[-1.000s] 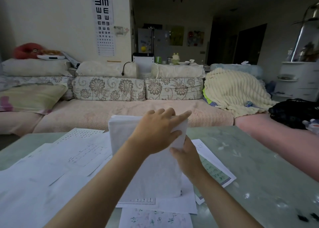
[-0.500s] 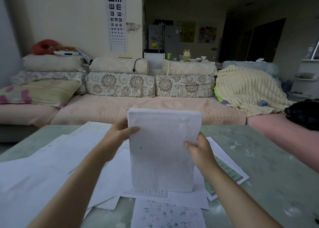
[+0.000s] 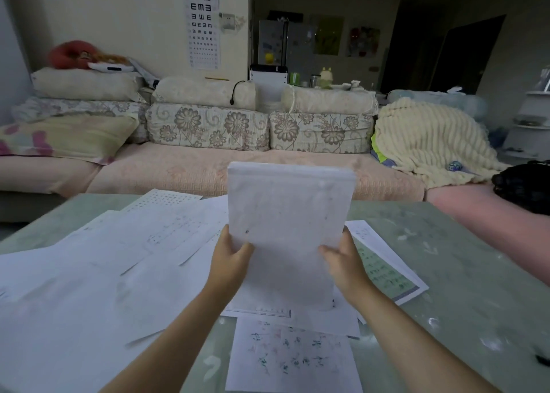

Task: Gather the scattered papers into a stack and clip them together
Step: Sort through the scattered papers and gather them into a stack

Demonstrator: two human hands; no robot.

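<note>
A thick white stack of papers (image 3: 288, 214) stands upright on its lower edge over the table, its blank side facing me. My left hand (image 3: 230, 257) grips its left edge and my right hand (image 3: 342, 258) grips its right edge, thumbs on the near face. Loose sheets (image 3: 104, 273) lie spread over the left and middle of the table. A sheet with small flower prints (image 3: 291, 357) lies nearest me, and a green-printed sheet (image 3: 384, 273) sticks out at the right. No clip is visible.
The pale green table (image 3: 461, 258) has a small dark object (image 3: 543, 360) at its right edge. Behind it runs a pink sofa (image 3: 184, 169) with floral cushions, a cream blanket (image 3: 428, 137) and a black bag (image 3: 523, 184).
My left hand left the stack's top and took its left edge. Both hands then slid lower along the sides, and the stack now stands more upright and squared.
</note>
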